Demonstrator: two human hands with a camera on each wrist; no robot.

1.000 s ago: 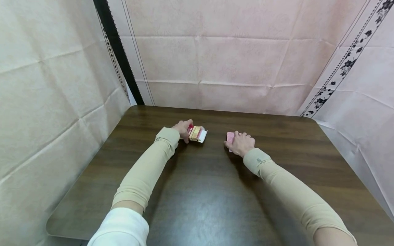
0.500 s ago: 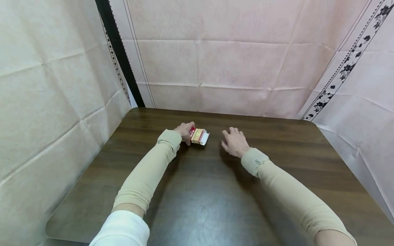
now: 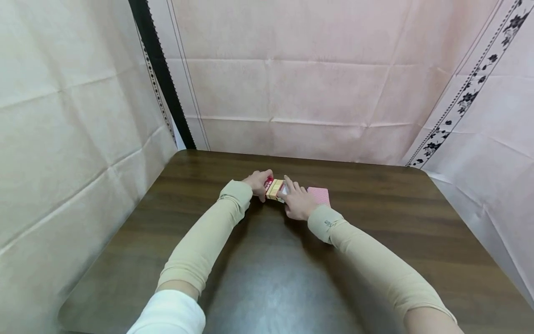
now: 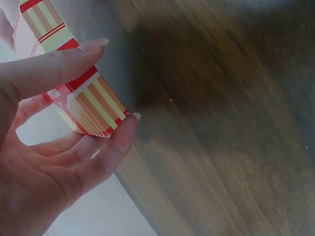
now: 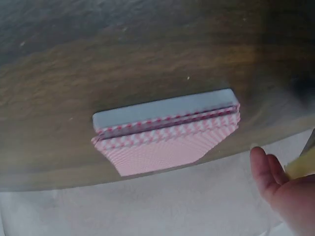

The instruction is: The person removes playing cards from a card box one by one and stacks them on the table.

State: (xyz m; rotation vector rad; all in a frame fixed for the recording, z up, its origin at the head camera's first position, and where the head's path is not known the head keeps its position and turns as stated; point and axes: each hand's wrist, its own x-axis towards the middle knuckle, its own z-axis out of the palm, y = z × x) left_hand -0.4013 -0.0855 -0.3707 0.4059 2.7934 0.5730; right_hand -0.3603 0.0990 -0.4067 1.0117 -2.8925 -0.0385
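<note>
My left hand (image 3: 257,183) grips a red and yellow striped playing-card box (image 3: 275,189). In the left wrist view the thumb lies along one edge of the box (image 4: 101,104) and the fingertips (image 4: 123,135) support the opposite edge. The box's flap end points right, toward my right hand (image 3: 298,205), whose fingers reach out straight around the white flap. In the right wrist view that hand (image 5: 295,202) shows at the lower right, with a yellow piece of the box beside it. A deck of pink-checked playing cards (image 3: 319,195) lies on the table just behind the right hand, its stack slightly uneven (image 5: 165,150).
The brown wooden table (image 3: 250,278) has rounded corners. Pale cloth sheets (image 3: 317,106) hang behind it and along both sides. A black strip (image 3: 167,79) runs down the back left corner.
My right hand has left the card deck and moved left to the box's flap end, uncovering the deck. The left hand has shifted slightly right with the box.
</note>
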